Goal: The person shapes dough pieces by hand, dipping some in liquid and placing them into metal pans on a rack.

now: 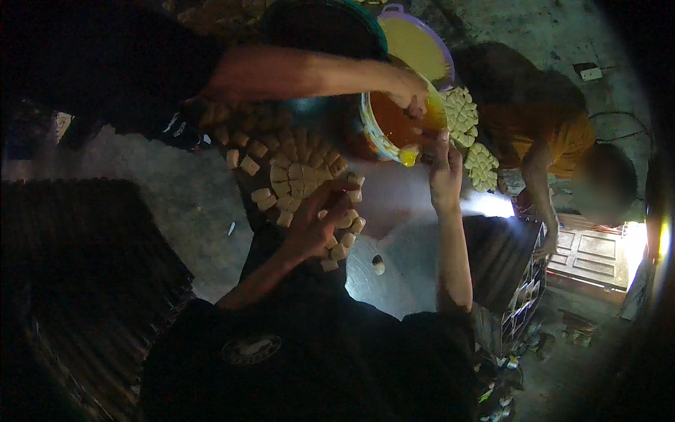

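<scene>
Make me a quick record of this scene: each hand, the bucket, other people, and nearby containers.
Left hand: among pale blocks
Right hand: by the bucket's rim, contact unclear
Bucket contents: orange
Co-worker's hand: over the bucket's opening
Another co-worker: at the right
Nearby containers: purple-rimmed tub, green basin

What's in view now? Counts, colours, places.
Tan blocks: many, tan, centre-left.
Tub: one, pale-rimmed, upper centre, orange liquid inside.
Green basin: one, green, top.
Purple basin: one, purple, top.
Yellowish blocks: many, yellowish, beside tub.
Work surface: one, grey, centre.
Small lump: one, pale-and-dark, centre.
Ridged panels: two, dark, both sides.
Door: one, pale, lower right.
Co-workers: two, dark and orange clothing, upper left and right.
Shirt: one, black, bottom.
Left hand: one, bare, among tan blocks.
Right hand: one, bare, at tub's edge.
</scene>
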`<state>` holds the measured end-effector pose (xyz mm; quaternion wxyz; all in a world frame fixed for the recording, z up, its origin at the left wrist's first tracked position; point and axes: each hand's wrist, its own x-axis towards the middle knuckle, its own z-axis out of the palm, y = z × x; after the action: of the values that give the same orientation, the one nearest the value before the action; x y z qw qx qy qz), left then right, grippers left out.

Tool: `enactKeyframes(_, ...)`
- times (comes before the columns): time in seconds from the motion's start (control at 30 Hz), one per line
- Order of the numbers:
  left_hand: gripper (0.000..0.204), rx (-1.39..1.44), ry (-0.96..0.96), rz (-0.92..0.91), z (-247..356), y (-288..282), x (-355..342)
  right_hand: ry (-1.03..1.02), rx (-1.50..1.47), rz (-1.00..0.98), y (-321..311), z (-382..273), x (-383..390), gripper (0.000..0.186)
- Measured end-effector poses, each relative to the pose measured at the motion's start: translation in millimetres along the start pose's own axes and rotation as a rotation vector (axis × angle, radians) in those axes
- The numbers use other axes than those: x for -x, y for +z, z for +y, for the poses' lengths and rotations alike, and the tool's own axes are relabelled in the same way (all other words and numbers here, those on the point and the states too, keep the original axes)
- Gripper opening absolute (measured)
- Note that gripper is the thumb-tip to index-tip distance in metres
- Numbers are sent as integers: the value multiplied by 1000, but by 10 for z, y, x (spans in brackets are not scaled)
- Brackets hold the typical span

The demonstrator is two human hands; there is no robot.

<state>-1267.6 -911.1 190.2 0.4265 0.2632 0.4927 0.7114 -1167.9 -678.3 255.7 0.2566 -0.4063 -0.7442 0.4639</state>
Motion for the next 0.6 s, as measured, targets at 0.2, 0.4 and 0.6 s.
enactKeyframes(0.2,23,-32,-28,-61,128,230,160,-162,338,-50,-43,-22,-216,54)
enactKeyframes(0.4,28,-35,11,-14,140,297,328,143,-531,-256,-145,-178,186,39)
enactKeyframes(0.6,47,573,-171,-167,462,636,468,124,-1051,-236,-111,-562,1511,41)
